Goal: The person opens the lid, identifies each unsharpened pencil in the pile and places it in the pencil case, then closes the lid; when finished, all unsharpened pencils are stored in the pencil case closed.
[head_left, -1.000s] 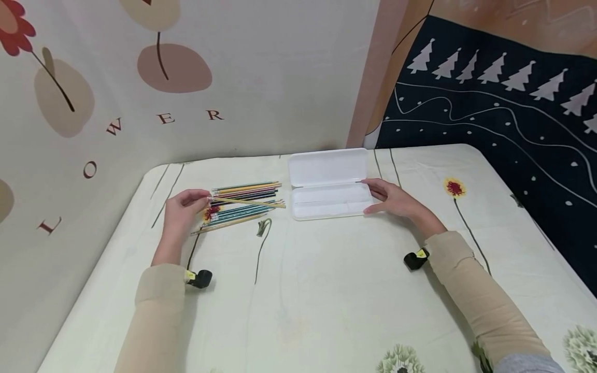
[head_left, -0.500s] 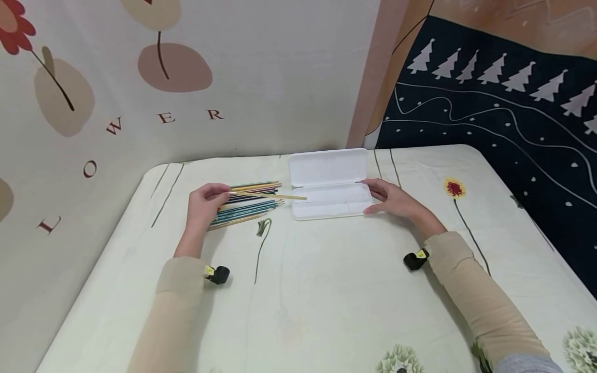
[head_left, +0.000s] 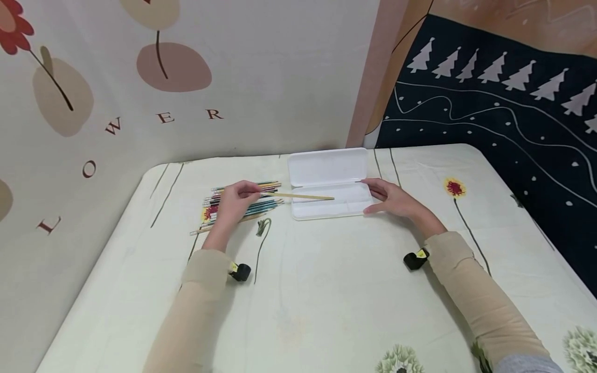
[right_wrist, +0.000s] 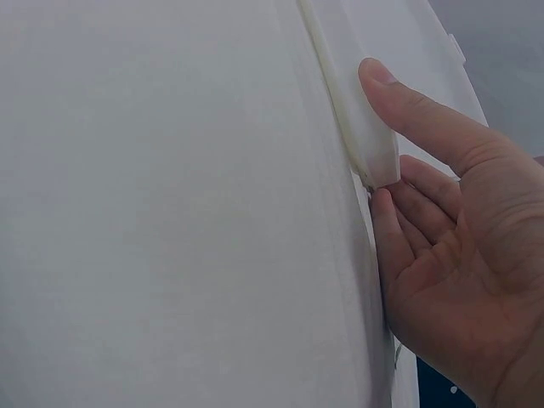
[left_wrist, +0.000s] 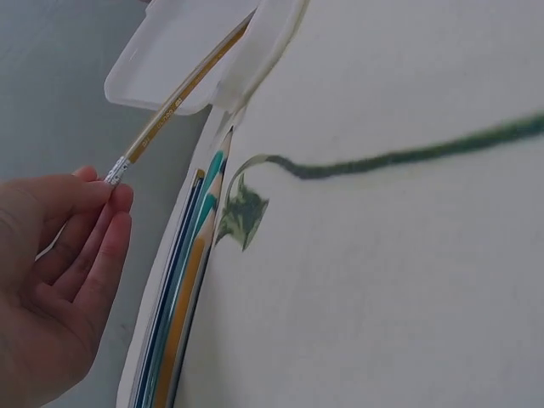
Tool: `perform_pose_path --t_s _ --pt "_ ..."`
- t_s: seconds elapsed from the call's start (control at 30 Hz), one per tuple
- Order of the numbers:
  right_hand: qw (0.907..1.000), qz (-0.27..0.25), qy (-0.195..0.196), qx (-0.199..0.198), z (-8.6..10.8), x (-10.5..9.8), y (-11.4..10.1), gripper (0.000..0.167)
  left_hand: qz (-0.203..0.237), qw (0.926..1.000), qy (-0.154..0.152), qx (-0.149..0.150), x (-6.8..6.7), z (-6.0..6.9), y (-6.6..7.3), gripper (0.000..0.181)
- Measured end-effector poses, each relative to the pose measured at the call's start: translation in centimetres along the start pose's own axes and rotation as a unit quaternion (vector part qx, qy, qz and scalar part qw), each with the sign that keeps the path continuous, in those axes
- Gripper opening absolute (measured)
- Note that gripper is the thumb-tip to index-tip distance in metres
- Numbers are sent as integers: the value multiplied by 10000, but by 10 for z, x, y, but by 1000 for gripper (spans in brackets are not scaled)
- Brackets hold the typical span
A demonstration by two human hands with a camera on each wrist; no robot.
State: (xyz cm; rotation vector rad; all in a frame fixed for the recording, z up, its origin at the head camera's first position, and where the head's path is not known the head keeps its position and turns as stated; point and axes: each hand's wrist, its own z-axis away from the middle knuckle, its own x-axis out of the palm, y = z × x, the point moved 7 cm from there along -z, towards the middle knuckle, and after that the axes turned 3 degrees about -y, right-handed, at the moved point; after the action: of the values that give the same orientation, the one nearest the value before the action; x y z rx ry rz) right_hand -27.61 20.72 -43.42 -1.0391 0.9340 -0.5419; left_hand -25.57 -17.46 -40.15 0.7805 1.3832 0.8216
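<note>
The left hand [head_left: 234,207] pinches the eraser end of a yellow pencil [head_left: 303,196], whose other end reaches over the white case [head_left: 322,210]. In the left wrist view, thumb and fingers of the left hand [left_wrist: 64,272] hold that pencil [left_wrist: 161,115] near its silver ferrule. The case stands with its lid [head_left: 328,167] raised. At the case's right end, the right hand [head_left: 394,199] grips the edge; in the right wrist view the right hand [right_wrist: 463,229] has its thumb over the case wall [right_wrist: 361,127], fingers at the corner. Under and beside the left hand lie several pencils [head_left: 254,209].
A cloth printed with flowers [head_left: 298,290] covers the table. A pale wall hanging [head_left: 280,77] rises behind it, and a dark cloth with white trees [head_left: 466,103] hangs at the right. Both wrists carry small black cameras.
The left hand has moved right with the yellow pencil, carrying its far end from above the pencil pile to over the case. The right hand has stayed at the case.
</note>
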Motion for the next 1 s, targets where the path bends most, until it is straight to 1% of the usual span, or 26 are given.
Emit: perform_pose_path --t_s 0.1,0.2,0.37,0.5,0.63,0.77,1.0 --pt "10000 -7 1 16 0 0 0 84 -70 9998 -170 117 12 -2 6 13" --pt "10000 -9 8 46 0 0 0 84 -169 9993 -273 195 24 -4 11 11" --pt "9999 40 34 110 -1 0 2 85 -334 9985 -370 218 41 -10 19 9" --pt "9999 68 45 117 -3 0 4 85 -443 9978 -433 251 52 -14 25 9" --pt "9999 60 47 94 -3 -1 5 85 -526 9970 -463 318 60 -16 29 11" --pt "10000 22 21 13 -2 0 3 85 -568 9966 -490 345 66 -20 30 12" --pt "10000 -43 6 3 0 0 1 85 -603 9960 -533 377 68 -22 30 14"
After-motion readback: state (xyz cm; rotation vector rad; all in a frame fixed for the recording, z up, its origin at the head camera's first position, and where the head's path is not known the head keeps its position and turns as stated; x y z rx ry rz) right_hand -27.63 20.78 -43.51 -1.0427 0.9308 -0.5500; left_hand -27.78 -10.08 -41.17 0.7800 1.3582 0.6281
